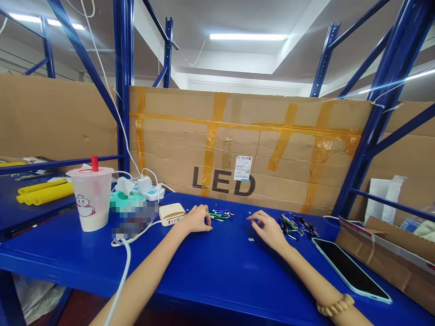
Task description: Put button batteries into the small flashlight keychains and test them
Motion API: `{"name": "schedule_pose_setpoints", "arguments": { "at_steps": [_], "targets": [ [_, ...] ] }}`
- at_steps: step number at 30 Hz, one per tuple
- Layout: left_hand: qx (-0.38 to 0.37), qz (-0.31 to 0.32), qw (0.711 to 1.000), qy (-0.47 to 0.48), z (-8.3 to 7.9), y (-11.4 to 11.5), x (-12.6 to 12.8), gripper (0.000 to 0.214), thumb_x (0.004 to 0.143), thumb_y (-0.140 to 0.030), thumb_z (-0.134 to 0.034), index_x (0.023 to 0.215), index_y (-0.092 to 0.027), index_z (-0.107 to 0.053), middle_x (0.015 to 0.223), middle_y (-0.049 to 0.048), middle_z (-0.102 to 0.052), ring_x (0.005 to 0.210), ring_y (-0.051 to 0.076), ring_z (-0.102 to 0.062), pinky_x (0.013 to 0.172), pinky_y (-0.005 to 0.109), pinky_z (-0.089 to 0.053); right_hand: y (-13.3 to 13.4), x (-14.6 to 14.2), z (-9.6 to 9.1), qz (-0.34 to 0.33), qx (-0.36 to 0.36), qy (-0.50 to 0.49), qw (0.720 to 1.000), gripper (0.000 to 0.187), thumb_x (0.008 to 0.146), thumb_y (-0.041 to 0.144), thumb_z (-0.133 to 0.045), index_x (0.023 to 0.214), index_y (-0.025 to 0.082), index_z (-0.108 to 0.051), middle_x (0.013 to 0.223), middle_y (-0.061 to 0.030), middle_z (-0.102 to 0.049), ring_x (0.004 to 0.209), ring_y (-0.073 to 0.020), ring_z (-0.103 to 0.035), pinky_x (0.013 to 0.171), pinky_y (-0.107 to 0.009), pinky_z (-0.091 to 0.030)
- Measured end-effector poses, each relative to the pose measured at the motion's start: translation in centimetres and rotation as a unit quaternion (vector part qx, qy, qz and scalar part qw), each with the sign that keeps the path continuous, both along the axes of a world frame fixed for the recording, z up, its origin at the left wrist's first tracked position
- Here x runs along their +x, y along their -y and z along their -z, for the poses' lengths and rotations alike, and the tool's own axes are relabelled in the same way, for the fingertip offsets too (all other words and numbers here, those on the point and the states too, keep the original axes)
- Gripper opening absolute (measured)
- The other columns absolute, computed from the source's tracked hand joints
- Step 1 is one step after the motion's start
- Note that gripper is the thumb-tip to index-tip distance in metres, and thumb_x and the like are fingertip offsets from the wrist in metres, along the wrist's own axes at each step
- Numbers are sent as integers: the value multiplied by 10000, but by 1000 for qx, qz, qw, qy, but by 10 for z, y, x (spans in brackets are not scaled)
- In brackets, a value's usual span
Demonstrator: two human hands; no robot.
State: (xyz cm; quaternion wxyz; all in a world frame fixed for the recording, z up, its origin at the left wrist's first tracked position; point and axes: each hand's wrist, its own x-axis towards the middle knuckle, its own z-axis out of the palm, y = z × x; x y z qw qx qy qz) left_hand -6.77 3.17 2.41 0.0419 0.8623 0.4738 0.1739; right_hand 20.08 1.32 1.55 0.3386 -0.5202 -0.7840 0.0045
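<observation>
My left hand (pixel 197 218) rests on the blue table (pixel 217 267) with its fingers curled, fingertips touching the near end of a small heap of thin coloured pen-like sticks (pixel 221 214). What the fingers pinch, if anything, is too small to see. My right hand (pixel 268 227) lies a little to the right, fingers bent and apart, palm down on the table, just left of a second pile of dark pen-like sticks (pixel 298 225). A few tiny pale bits (pixel 251 239) lie between the hands. A bead bracelet (pixel 335 304) is on my right wrist.
A plastic cup with a red straw (pixel 92 197) stands at the left, beside a tissue pack (pixel 125 197), a power strip (pixel 149 190) and a gold charger (pixel 172 213) with a white cable. A phone (pixel 350 269) lies at the right near an open cardboard box (pixel 390 253). A taped "LED" carton (pixel 244 145) walls the back.
</observation>
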Motion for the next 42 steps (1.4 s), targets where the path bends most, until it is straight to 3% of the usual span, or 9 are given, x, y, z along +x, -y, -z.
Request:
{"name": "schedule_pose_setpoints", "arguments": {
  "at_steps": [4,7,11,19,26,29,34,38,42],
  "targets": [
    [14,-13,999,-25,-5,10,15,105,714,-303,-615,691,-202,-634,923,42,-540,960,225,-530,943,418,-327,0,2,0,4,1,8,1000,256,780,218,-405,838,232,-655,941,-12,-594,628,-106,-546,599,-246,-428],
    [4,-43,998,-55,-10,17,21,143,726,-337,-595,718,-196,-621,915,51,-568,856,228,-578,789,353,-422,3,-1,-1,-14,-5,18,1000,255,785,220,-406,838,236,-655,935,-9,-593,636,-106,-545,610,-245,-425],
    [4,-48,997,-61,-12,18,23,185,764,-365,-524,731,-203,-608,863,42,-613,789,222,-593,634,297,-424,7,-4,-3,-65,-17,32,997,259,803,223,-399,844,238,-654,926,-7,-592,631,-101,-542,616,-242,-426],
    [70,-59,993,-70,-8,13,24,239,808,-337,-427,735,-202,-610,880,34,-625,802,202,-598,584,258,-395,11,-4,-3,-130,-20,38,991,249,784,143,-421,855,221,-647,934,5,-587,608,-76,-541,624,-222,-417],
    [84,-178,972,-129,-21,14,12,397,832,-398,-342,634,-187,-614,776,68,-657,793,237,-614,590,274,-386,8,-1,-2,-110,-10,71,991,235,774,131,-455,862,216,-656,939,-7,-595,637,-86,-544,604,-220,-389],
    [78,-202,967,-137,-24,15,7,440,841,-408,-310,612,-190,-616,711,76,-663,775,251,-622,587,282,-377,9,-2,-1,-115,-5,88,990,240,774,129,-457,865,225,-657,939,-5,-601,693,-104,-555,611,-221,-383],
    [52,-192,970,-138,-20,14,8,428,824,-408,-338,588,-185,-617,703,83,-665,736,252,-623,563,279,-360,9,-3,0,-119,-12,111,987,250,766,118,-456,865,225,-659,940,-4,-602,690,-108,-555,617,-225,-380],
    [3,-139,985,-102,-13,14,17,418,831,-396,-345,584,-201,-620,656,38,-656,660,197,-611,557,255,-353,10,-3,0,-117,-12,119,986,257,773,120,-445,879,220,-657,939,-10,-601,707,-114,-555,623,-229,-381],
    [16,-85,990,-107,-6,17,30,305,781,-379,-445,599,-202,-615,667,22,-646,659,180,-599,556,241,-353,11,-3,-1,-119,-17,119,986,248,777,126,-449,880,217,-655,945,-16,-601,730,-119,-559,635,-227,-390]
  ]
}}
